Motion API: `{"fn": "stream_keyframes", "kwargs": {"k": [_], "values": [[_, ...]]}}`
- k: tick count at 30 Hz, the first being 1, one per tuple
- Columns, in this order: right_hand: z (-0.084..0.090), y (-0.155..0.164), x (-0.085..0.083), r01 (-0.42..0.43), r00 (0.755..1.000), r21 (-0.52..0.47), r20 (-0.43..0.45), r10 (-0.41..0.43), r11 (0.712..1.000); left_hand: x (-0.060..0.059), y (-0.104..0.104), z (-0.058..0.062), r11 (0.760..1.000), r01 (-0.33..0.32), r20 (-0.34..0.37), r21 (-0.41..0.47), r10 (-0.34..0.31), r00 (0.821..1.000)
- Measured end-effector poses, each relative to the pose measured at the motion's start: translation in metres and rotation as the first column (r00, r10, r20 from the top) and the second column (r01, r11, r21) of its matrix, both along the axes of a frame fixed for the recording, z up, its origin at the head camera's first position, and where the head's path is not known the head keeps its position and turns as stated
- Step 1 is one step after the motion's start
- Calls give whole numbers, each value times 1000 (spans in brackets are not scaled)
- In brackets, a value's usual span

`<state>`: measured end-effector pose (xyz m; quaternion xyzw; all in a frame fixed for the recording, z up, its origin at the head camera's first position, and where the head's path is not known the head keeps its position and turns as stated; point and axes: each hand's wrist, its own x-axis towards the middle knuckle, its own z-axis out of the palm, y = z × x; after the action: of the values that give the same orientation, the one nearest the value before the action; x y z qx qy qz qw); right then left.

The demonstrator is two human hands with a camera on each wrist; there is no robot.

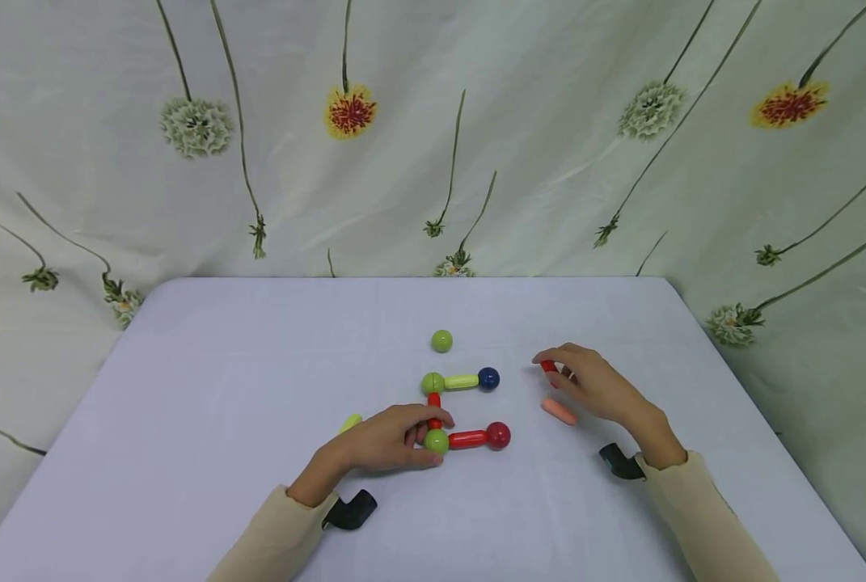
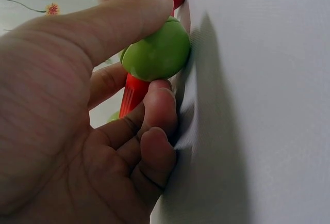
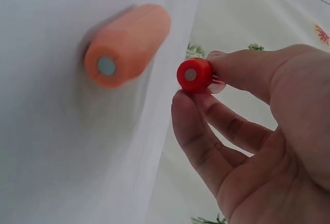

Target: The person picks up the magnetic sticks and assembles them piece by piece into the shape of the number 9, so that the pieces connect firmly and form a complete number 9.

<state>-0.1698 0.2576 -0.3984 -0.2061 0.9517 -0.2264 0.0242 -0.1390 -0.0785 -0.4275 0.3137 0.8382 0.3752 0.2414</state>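
Observation:
A toy frame of rods and balls lies mid-table: a green ball, a yellow-green rod and a blue ball on top, a red rod running down to a lower green ball, then a red rod and a red ball. My left hand pinches the lower green ball between thumb and fingers. My right hand pinches a short red rod just above the table. An orange rod lies beside it.
A loose green ball sits behind the frame. A yellow-green rod peeks out left of my left hand. The white table is backed by a flowered curtain.

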Motion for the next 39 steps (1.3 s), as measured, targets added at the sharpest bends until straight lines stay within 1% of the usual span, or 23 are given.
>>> {"fn": "stream_keyframes", "kwargs": {"k": [3, 5, 8, 10, 12, 14, 20, 26, 30, 34, 39], "values": [[1, -3, 1, -19, 999, -41, 26, 20, 999, 0, 0, 0, 1000, -2, 1, -1, 2, 1000], [1, -5, 2, -51, 998, -79, 38, 54, 996, 0, 0, 0, 1000, -4, 0, -4, 4, 1000], [0, -8, 3, -101, 992, -149, 66, 111, 984, 0, 0, -1, 1000, -4, -2, -7, 4, 1000], [0, -11, 4, -121, 986, -185, 95, 140, 975, 0, 0, -1, 1000, -4, -1, -9, 4, 1000], [0, -14, 5, -123, 980, -210, 128, 152, 970, 0, 0, -1, 1000, -3, -2, -13, 3, 1000], [1, -18, 7, -120, 976, -221, 152, 156, 968, -1, 0, -1, 1000, -4, -3, -14, 4, 1000], [-2, -29, 10, -121, 970, -237, 180, 166, 964, 0, 0, 0, 1000, -6, -5, -15, 6, 1000], [-7, -44, 15, -94, 960, -305, 223, 167, 948, -1, 1, 0, 1000, -4, -6, -21, 4, 1000], [-12, -51, 17, -86, 963, -327, 216, 163, 941, -1, 1, -1, 1000, 1, -9, -25, -2, 1000], [-16, -53, 17, -79, 966, -327, 208, 153, 942, -1, 1, 0, 1000, 2, -6, -25, -3, 1000], [-20, -54, 16, -91, 966, -319, 201, 161, 944, -1, 2, 1, 1000, 2, -10, -23, -2, 1000]]}}
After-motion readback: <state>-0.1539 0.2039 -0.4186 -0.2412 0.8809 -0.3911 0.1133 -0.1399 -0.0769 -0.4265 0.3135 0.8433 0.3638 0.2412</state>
